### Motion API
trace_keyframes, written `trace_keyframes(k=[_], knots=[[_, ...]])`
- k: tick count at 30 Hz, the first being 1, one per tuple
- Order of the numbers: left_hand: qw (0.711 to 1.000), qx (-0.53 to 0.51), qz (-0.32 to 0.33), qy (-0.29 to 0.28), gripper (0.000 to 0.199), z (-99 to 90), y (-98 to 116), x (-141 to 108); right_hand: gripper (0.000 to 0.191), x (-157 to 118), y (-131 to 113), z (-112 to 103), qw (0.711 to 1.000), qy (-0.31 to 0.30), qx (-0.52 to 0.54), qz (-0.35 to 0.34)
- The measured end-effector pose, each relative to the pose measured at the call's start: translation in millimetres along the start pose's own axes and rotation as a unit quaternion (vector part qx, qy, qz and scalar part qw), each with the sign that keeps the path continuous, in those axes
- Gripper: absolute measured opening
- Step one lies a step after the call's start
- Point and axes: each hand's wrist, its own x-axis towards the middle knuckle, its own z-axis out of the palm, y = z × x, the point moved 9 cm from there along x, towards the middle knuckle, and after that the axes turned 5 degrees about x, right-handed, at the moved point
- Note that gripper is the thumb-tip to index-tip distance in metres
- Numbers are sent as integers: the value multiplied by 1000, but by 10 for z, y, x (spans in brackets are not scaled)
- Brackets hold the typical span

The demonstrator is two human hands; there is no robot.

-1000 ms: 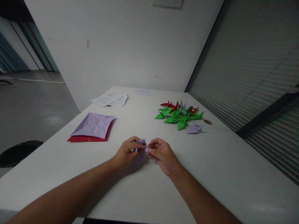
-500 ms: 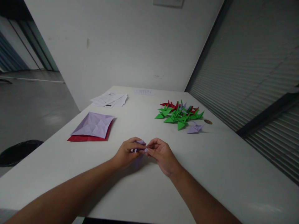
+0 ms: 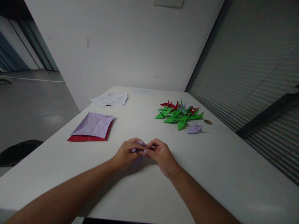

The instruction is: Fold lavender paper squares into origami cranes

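Observation:
Just above the near part of the white table (image 3: pixel 149 193), a piece of folded lilac origami paper (image 3: pixel 141 143) is held between both hands. My left hand (image 3: pixel 127 152) wraps round it, closed, with the thumb and fingers covering most of it. The thumb and forefinger of my right hand (image 3: pixel 161 155) pinch its right end, and the fingertips of the two hands meet there. Its exact folded shape is hidden. A finished lilac paper crane (image 3: pixel 195 128) sits on the table to the right, beyond my right hand.
Green, red and lilac paper cranes (image 3: pixel 178 116) lie heaped at the right, near a round hole (image 3: pixel 208 122) in the table. At the left are creased lilac sheets (image 3: pixel 93 124) over red paper (image 3: pixel 88 139). Printed papers (image 3: pixel 109 99) lie farther back. Blinds (image 3: pixel 252 77) border the right side.
Both hands stay in nearly the same place. The right fingertips have shifted slightly left over the end of the lilac paper, so less of that tip shows.

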Motion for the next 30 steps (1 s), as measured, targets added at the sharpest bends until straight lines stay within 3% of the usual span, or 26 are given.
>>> trace_keyframes(k=[8,20,30], knots=[[998,-37,-43,17,12,-9,-60,-10,20,-1,1,11,1000,-15,-19,-7],[997,-48,-64,9,11,-4,-56,-9,27,-15,-26,25,1000,-3,-28,4],[968,-193,-157,42,8,39,-279,-52,24,-43,-71,57,990,-35,-118,-62]])
